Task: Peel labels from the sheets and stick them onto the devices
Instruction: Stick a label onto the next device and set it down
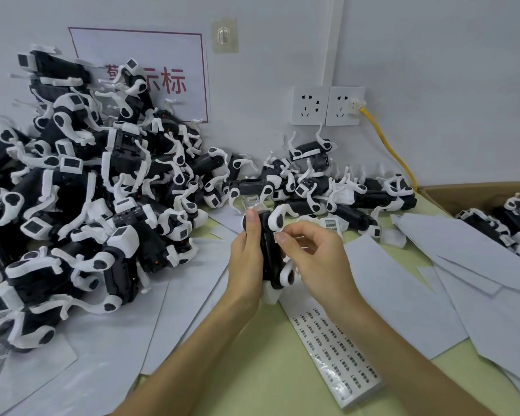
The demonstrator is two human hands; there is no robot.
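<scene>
I'm watching the left hand gripping a black-and-white device upright over the table — fingers wrapping its body. The right hand is pinching a small label at the device's side — label sheet lying just below.

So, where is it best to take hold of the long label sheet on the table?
Pinch the label sheet at its near short end, coming from the person's side. It lies flat, that end is free, while the far end seems to run under the device the left hand grips.
</scene>
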